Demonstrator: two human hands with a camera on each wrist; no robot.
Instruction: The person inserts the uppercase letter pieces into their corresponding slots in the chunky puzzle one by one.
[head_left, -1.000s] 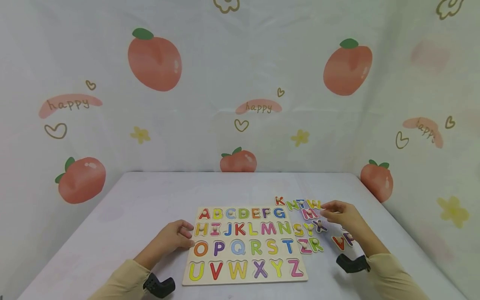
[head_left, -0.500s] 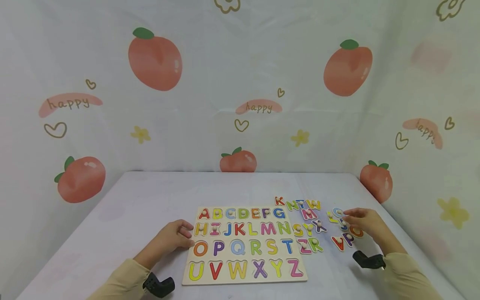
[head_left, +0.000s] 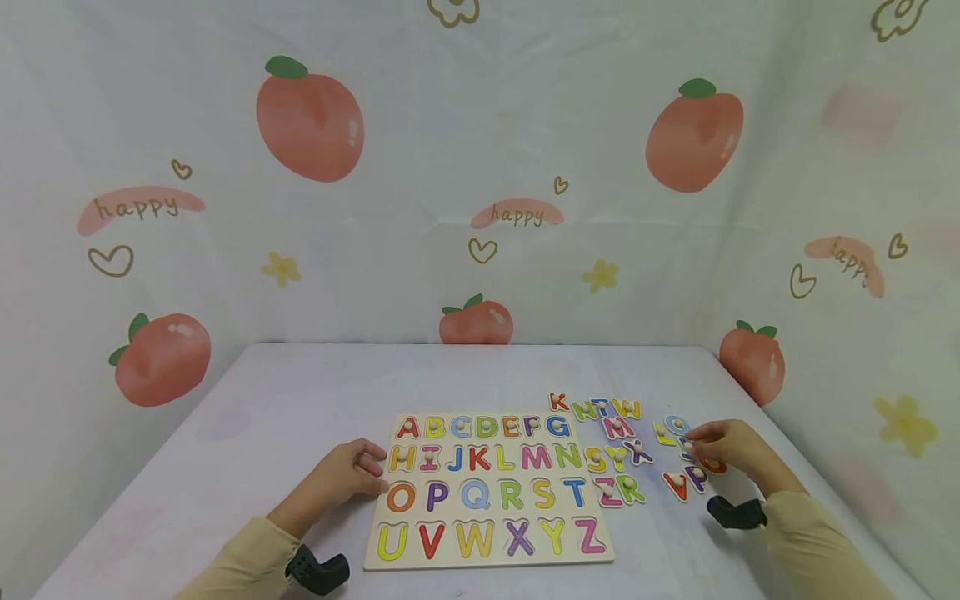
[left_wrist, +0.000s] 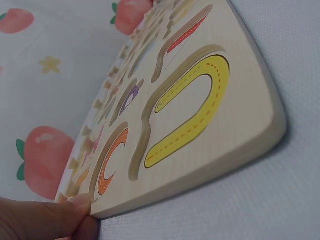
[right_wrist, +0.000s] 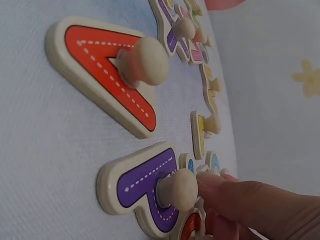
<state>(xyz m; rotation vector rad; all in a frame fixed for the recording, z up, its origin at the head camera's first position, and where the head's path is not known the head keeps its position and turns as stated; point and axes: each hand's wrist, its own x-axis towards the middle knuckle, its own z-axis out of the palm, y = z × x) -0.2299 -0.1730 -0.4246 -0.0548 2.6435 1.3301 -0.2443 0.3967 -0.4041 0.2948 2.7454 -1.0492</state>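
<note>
A wooden alphabet puzzle board (head_left: 491,557) lies on the table. My left hand (head_left: 341,477) holds its left edge, the thumb (left_wrist: 72,205) on the rim beside the orange O slot and a finger below. Over at the right, my right hand (head_left: 738,448) reaches down into a cluster of knobbed letter pieces. Its thumb and finger pinch at the knob of the blue J piece (right_wrist: 187,163), mostly hidden by the fingers. Close around it lie the purple P (right_wrist: 150,185), the orange O (head_left: 716,466), the light-blue Q (head_left: 677,423) and the yellow L (head_left: 663,434).
A red V (right_wrist: 100,65) lies left of the P. Between the board and this cluster are several more pieces, among them a purple X (head_left: 638,452), a pink M (head_left: 618,428) and a green R (head_left: 632,490). A red K (head_left: 558,402) lies by the board's upper right corner.
My right hand has moved right and down from beside the W and M pieces to the J among the right-hand cluster. My left hand stays at the board's edge.
</note>
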